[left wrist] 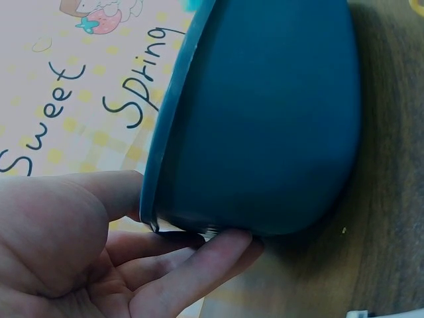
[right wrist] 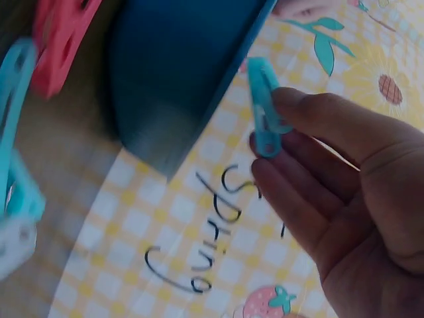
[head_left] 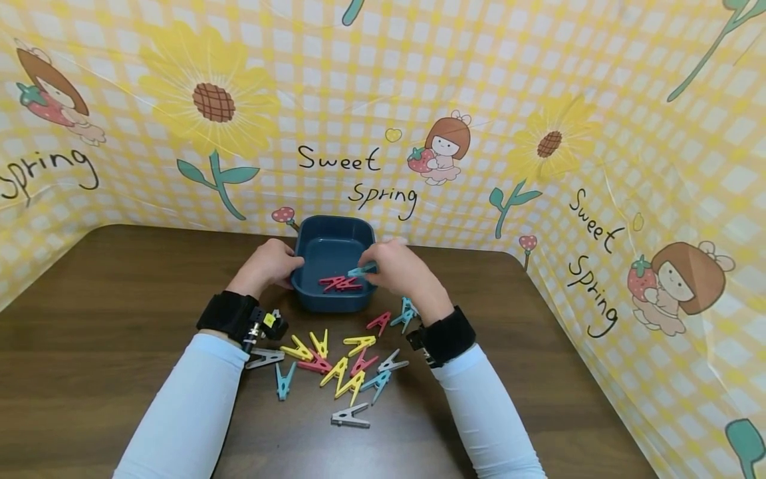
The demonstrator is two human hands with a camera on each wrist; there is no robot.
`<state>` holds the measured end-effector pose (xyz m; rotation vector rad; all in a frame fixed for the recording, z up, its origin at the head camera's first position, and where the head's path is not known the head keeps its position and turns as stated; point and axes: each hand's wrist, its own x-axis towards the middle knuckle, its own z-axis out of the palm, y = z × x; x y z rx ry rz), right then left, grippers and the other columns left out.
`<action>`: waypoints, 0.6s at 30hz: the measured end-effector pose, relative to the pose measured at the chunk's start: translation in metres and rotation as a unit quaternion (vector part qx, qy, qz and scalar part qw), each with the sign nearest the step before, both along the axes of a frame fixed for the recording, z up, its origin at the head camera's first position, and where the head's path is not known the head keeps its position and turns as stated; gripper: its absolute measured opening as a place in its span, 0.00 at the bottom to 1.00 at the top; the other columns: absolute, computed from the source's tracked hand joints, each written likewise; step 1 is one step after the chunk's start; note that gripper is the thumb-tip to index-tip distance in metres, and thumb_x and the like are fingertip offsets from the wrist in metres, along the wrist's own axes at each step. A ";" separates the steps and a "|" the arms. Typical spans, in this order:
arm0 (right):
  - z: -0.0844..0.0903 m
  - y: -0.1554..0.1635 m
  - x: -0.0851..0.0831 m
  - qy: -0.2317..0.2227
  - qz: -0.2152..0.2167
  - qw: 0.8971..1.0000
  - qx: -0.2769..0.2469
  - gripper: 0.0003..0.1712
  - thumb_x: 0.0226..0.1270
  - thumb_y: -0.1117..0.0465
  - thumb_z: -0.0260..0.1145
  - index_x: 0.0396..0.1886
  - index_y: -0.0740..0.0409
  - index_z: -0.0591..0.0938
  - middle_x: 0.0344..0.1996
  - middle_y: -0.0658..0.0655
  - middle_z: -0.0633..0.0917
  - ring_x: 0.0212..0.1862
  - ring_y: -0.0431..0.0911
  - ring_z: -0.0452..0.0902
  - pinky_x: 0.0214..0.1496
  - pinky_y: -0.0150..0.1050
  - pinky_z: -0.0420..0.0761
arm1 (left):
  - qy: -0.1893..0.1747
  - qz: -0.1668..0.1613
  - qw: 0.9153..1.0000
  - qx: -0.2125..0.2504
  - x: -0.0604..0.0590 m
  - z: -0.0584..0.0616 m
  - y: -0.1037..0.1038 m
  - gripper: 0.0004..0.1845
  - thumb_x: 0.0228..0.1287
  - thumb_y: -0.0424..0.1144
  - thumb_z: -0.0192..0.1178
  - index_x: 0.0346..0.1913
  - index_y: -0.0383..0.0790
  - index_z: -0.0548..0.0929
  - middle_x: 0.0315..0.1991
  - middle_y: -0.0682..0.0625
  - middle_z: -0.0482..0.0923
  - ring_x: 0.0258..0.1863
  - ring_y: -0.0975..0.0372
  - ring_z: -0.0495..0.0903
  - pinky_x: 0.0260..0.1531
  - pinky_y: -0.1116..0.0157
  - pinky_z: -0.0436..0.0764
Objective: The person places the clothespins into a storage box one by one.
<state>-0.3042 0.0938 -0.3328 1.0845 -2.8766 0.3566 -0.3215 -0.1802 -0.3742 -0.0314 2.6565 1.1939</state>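
Note:
A dark blue plastic basin stands near the back of the table, with a few red clothespins lying inside. My left hand grips its left rim, thumb on the inner side and fingers against the outer wall. Over the right rim, my right hand pinches a light blue clothespin between thumb and fingers. In the head view that clothespin overlaps the basin's opening, above the red ones.
In front of the basin, several yellow, red, blue and grey clothespins lie scattered, among them a yellow clothespin and a grey clothespin. Blue clothespins lie beneath the right wrist. A checked, printed cloth rises behind the brown table.

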 end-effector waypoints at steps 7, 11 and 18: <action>-0.009 -0.032 -0.005 -0.051 -0.006 0.997 0.049 0.11 0.77 0.62 0.73 0.54 0.56 0.92 0.51 0.55 0.93 0.50 0.46 0.89 0.57 0.41 0.91 | 0.001 0.003 1.000 0.001 0.001 0.000 0.000 0.23 0.84 0.39 0.53 0.62 0.19 0.83 0.54 0.28 0.87 0.34 0.58 0.93 0.49 0.53 0.94; -0.016 -0.041 -0.010 -0.076 -0.010 0.995 0.057 0.09 0.76 0.62 0.73 0.51 0.54 0.93 0.47 0.53 0.93 0.43 0.44 0.86 0.53 0.39 0.90 | -0.003 0.000 1.000 0.009 0.001 0.000 0.000 0.23 0.84 0.39 0.53 0.63 0.18 0.82 0.55 0.27 0.87 0.33 0.60 0.93 0.49 0.53 0.94; -0.024 -0.043 -0.017 -0.086 -0.009 0.994 0.066 0.10 0.75 0.62 0.74 0.52 0.54 0.92 0.48 0.53 0.93 0.47 0.44 0.86 0.57 0.40 0.90 | 0.002 0.002 1.000 0.010 0.001 0.000 0.000 0.22 0.85 0.39 0.53 0.61 0.19 0.84 0.52 0.29 0.88 0.33 0.59 0.93 0.47 0.54 0.95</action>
